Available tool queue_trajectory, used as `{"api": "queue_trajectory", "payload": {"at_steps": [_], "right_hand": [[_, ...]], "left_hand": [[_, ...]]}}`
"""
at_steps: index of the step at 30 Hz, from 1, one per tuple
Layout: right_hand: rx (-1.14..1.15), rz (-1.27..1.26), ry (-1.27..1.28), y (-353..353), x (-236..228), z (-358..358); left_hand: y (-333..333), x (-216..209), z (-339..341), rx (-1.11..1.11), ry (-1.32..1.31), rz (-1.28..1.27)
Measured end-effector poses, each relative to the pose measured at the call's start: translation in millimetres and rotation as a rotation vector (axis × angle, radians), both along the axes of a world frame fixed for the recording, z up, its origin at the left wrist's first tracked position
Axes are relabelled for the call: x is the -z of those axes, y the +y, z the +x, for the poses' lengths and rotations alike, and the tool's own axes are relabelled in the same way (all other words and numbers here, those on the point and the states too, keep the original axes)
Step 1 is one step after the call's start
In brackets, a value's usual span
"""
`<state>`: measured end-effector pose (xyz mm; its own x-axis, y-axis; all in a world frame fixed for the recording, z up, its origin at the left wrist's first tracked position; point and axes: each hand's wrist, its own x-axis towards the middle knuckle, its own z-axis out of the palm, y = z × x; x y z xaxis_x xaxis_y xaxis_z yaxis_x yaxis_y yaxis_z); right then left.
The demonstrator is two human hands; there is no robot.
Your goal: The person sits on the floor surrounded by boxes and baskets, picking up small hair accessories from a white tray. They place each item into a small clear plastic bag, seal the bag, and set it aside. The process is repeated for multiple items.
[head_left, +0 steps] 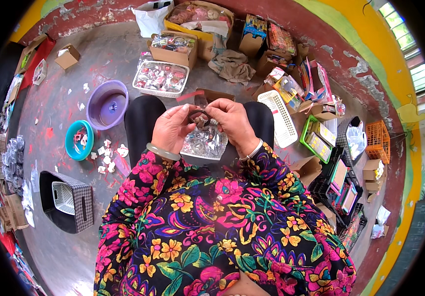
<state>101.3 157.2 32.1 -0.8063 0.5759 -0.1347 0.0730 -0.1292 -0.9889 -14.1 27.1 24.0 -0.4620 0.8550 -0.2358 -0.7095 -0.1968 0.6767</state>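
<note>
Both my hands are raised close together above my lap, fingers pinched. Between them is a small dark loop (198, 116), perhaps a hair tie; its exact kind is hard to make out. My left hand (171, 129) grips it from the left, and my right hand (233, 123) pinches at its right side. A small clear plastic bag (200, 100) shows just beyond the fingertips; which fingers touch it I cannot tell. Under the hands, a white basket (203, 158) on my lap holds several small items in clear wrapping (202, 142).
Ahead stands a white basket (160, 92) of packed items, with cardboard boxes (173, 55) behind. Left are a purple tub (92, 109), a teal basin (91, 148) and a checked bin (85, 209). An empty white basket (284, 129), green tray (314, 154) and black crate (316, 185) stand right.
</note>
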Motion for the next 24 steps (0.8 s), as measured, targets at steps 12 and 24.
{"api": "queue_trajectory", "payload": {"at_steps": [12,24], "right_hand": [[-0.008,-0.031,-0.017,0,15,-1],[-0.043,-0.188,0.076,-11,21,4]], "left_hand": [[0,8,5,-0.044,-0.041,-0.021],[-1,16,-2,-0.058,-0.037,0.052]]}}
